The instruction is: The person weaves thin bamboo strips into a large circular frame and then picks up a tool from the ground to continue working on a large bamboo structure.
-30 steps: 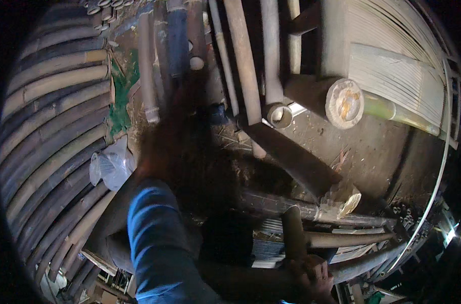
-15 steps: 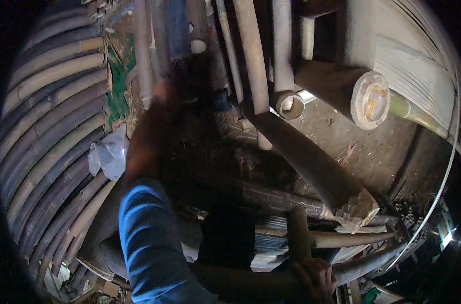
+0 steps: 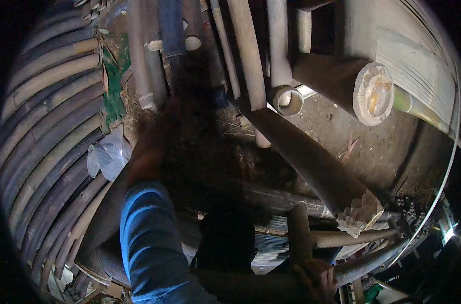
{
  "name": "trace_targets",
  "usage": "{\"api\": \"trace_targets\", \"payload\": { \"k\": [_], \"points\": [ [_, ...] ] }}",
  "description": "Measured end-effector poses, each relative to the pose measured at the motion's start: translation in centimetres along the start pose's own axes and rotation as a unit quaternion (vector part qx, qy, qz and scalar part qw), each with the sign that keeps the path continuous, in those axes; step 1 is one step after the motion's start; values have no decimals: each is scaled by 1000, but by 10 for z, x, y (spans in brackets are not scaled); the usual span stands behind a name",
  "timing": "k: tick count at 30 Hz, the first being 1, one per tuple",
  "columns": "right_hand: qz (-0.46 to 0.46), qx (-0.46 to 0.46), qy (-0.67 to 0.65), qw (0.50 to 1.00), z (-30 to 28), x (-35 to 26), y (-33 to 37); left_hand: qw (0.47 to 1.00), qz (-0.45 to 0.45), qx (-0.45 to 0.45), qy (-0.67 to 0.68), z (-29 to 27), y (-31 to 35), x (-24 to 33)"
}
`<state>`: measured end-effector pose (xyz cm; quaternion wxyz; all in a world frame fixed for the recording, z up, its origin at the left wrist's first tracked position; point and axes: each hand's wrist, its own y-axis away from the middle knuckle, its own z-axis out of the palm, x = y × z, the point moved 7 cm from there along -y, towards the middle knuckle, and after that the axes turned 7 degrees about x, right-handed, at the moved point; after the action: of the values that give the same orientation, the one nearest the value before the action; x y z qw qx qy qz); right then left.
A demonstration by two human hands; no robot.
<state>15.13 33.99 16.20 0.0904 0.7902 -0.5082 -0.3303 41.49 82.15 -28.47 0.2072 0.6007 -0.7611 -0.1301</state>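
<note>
Since the earlier pictures the left forearm in its blue sleeve has swung from raised toward twelve o'clock back down over the dark middle, and the view has shifted slightly. Motion blur smears the left hand [image 3: 162, 126], so whether its fingers are open or closed cannot be told. At five o'clock the right hand [image 3: 319, 278] has its fingers wrapped around a short upright brown bamboo stub [image 3: 297, 230], beside a thick dark bamboo pole with a chopped, splintered pale end [image 3: 311, 162] that slants from centre toward four o'clock. That pole looks heavy and rigid, its skin probably smooth enough to slip; a grip on the shaft, clear of the jagged end, seems safest. A crumpled clear plastic bag [image 3: 107, 157] lies at nine o'clock, and a sawn round log end [image 3: 375, 93] at two o'clock
</note>
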Motion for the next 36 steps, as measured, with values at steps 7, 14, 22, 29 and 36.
{"api": "trace_targets", "payload": {
  "k": [7,14,22,29,36],
  "points": [
    [9,-7,-6,1000,-1,-1,2,1000,-2,-10,2,8,19,2],
    [16,-1,-5,1000,-2,-1,7,1000,12,-7,6,14,13,22],
    [23,0,0,1000,-1,-1,5,999,41,5,16,32,8,63],
    [29,3,8,1000,1,1,4,998,61,9,24,37,4,95],
    [26,12,13,1000,13,6,3,998,62,0,24,38,9,105]
  ]
}}
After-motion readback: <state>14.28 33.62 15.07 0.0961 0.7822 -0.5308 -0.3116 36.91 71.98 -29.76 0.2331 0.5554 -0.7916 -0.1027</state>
